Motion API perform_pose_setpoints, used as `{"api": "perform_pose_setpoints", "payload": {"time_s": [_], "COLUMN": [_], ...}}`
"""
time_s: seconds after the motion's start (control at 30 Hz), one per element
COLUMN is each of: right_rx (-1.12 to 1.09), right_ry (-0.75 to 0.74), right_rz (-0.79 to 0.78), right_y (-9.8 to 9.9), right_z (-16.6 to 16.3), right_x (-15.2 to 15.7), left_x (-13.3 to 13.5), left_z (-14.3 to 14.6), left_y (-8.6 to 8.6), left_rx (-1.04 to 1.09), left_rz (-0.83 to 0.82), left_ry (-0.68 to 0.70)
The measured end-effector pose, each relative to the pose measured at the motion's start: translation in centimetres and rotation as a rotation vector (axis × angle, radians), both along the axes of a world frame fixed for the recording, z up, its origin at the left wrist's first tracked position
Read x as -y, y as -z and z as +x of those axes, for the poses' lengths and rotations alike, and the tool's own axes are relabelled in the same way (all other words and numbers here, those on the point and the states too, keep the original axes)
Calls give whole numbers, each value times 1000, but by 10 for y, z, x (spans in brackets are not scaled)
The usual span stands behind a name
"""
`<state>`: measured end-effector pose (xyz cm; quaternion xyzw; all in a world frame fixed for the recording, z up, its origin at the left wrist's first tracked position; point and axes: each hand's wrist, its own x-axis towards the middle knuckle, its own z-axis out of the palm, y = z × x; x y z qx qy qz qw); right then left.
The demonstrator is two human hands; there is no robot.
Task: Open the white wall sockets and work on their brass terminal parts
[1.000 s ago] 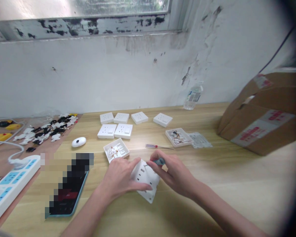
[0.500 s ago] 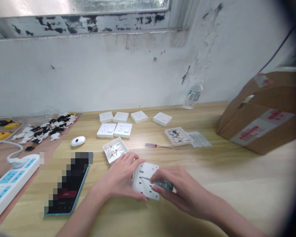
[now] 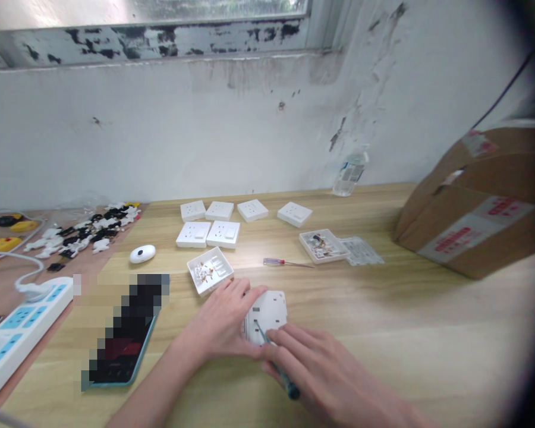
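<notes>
A white socket panel (image 3: 267, 306) with several small slots is gripped along its left side by my left hand (image 3: 227, 318). My right hand (image 3: 310, 362) is wrapped round a screwdriver (image 3: 286, 380) with a dark green handle. Its thin shaft slants up and left, and the tip meets the panel by a slot. Just beyond my left hand lies a white open box (image 3: 210, 271) with small white and brass-coloured parts. Another screwdriver (image 3: 288, 263), with a clear purplish handle, rests on the table further back.
Several white socket panels (image 3: 223, 234) sit toward the wall. A parts box (image 3: 323, 246), plastic bag (image 3: 362, 251), bottle (image 3: 350, 173) and cardboard box (image 3: 468, 208) stand right. At left are a phone (image 3: 129, 351), white oval device (image 3: 142, 254), power strip (image 3: 22, 333) and loose parts (image 3: 84, 233).
My right hand has swung down toward me, so the screwdriver now points more steeply away, its handle lower. The tip stays at the panel, still held by my left hand.
</notes>
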<state>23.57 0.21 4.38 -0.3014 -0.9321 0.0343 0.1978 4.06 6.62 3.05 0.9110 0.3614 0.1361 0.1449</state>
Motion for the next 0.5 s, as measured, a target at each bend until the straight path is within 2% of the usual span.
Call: {"api": "perform_pose_setpoints", "payload": {"time_s": [0.23, 0.37, 0.5], "right_rx": [-35, -156, -306], "right_ry": [74, 72, 86], "right_rz": [-251, -410, -489], "right_y": [-8, -18, -16], "right_z": [-1, 4, 12], "right_x": [-19, -35, -40], "left_x": [-1, 0, -1], "left_z": [0, 1, 1], "left_y": [0, 0, 1], "left_rx": [-20, -2, 23], "left_rz": [-1, -1, 24], "left_ry": [-6, 2, 24]}}
